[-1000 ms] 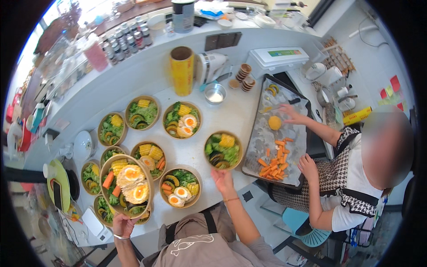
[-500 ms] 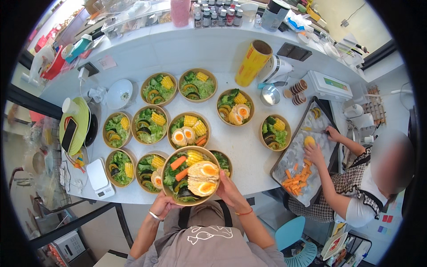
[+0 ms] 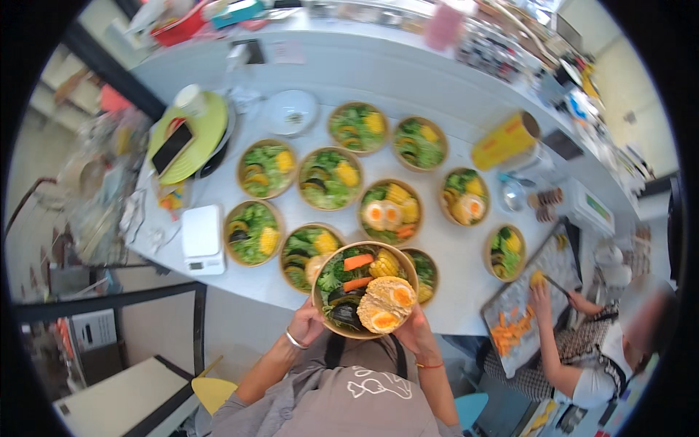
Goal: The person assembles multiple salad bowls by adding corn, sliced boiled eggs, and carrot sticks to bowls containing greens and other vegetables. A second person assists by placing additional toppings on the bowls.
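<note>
I hold a round brown paper bowl [image 3: 316, 289] over the table's near edge. My left hand [image 3: 309, 324] grips its lower left side, fingers closed, and my right hand [image 3: 416, 334] grips the lower right. Inside are a halved coated egg [image 3: 386, 304] with orange yolks, carrot sticks [image 3: 357, 261], corn pieces [image 3: 385, 264], leafy greens [image 3: 333, 275] and dark-skinned squash slices [image 3: 347, 315]. The held bowl partly covers two salad bowls behind it. Just beyond stands another bowl with egg halves [image 3: 383, 215], corn and carrot.
Several more salad bowls [image 3: 265, 169] stand across the white table. At left are a white kitchen scale [image 3: 203, 237] and a phone [image 3: 172, 149] on a green plate. A yellow film roll [image 3: 502, 142] stands at back right. A co-worker's hand [image 3: 539, 297] is over a tray [image 3: 510, 364].
The view has turned left, so the table and co-worker appear farther right. The bowl stays in both my hands, tilted slightly differently, its contents turned a little clockwise.
</note>
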`<state>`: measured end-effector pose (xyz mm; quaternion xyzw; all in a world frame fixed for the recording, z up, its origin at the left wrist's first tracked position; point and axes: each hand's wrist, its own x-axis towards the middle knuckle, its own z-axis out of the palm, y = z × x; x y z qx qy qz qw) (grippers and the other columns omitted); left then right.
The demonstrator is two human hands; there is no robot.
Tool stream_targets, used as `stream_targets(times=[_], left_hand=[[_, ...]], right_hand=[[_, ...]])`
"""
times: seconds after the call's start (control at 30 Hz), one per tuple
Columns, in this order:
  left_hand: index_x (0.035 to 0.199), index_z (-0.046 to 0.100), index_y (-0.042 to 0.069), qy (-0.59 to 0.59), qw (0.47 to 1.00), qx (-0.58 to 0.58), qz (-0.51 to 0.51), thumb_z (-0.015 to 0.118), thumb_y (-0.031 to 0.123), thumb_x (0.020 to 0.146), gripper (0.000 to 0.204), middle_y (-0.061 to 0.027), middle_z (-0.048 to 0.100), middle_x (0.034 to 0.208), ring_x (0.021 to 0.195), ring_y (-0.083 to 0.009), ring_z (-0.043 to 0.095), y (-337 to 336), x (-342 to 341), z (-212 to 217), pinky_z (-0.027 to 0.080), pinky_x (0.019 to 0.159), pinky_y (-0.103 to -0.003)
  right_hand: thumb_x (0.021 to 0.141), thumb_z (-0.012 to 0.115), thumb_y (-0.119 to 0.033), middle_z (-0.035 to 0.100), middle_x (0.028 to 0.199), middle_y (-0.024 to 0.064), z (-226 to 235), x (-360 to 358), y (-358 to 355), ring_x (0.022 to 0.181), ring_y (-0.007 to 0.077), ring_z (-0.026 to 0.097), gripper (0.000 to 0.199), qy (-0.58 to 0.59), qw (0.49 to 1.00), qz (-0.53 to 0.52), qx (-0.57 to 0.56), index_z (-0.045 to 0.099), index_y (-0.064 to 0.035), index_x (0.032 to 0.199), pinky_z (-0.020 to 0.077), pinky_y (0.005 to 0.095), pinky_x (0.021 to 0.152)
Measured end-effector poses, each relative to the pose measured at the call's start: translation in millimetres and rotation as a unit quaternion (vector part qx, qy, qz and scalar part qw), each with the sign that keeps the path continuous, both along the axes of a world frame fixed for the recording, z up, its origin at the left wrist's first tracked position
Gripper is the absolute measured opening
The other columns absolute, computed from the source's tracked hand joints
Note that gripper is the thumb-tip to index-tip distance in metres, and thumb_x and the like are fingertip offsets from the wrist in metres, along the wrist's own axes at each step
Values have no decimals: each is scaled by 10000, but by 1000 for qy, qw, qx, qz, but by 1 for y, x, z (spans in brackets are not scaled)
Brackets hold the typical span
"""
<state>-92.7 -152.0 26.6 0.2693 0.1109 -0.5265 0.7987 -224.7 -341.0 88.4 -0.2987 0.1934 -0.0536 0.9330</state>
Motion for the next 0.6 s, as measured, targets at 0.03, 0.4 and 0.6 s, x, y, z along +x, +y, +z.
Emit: stream_targets(times=[0.03, 0.4, 0.6], left_hand=[[1292, 332, 21, 12, 1000, -11, 17, 475, -4, 579, 728, -119, 490, 1206, 1075, -235, 498, 13, 3, -2, 397, 925, -348], [1223, 410, -10, -14, 963, 81, 258, 459, 92, 577, 656, -135, 484, 1227, 1127, -282, 464, 184, 36, -4, 343, 992, -418], [1213, 412, -24, 3, 956, 65, 285, 447, 85, 572, 651, -138, 486, 1218, 1125, -290, 461, 201, 42, -8, 340, 993, -423]], right_hand=[[684, 643, -560, 311, 1361, 120, 10, 6, 4, 1234, 269, 353, 958, -5, 1000, 28, -1, 182, -70, 1366, 344, 446, 993], [771, 670, -107, 493, 1121, 96, -60, 62, 47, 1077, 184, 468, 271, 110, 954, 16, -277, 534, -53, 999, 397, 302, 896], [748, 679, -76, 518, 1121, 111, -47, 89, 63, 1035, 182, 489, 97, 108, 907, 26, -406, 608, -13, 725, 368, 309, 912]])
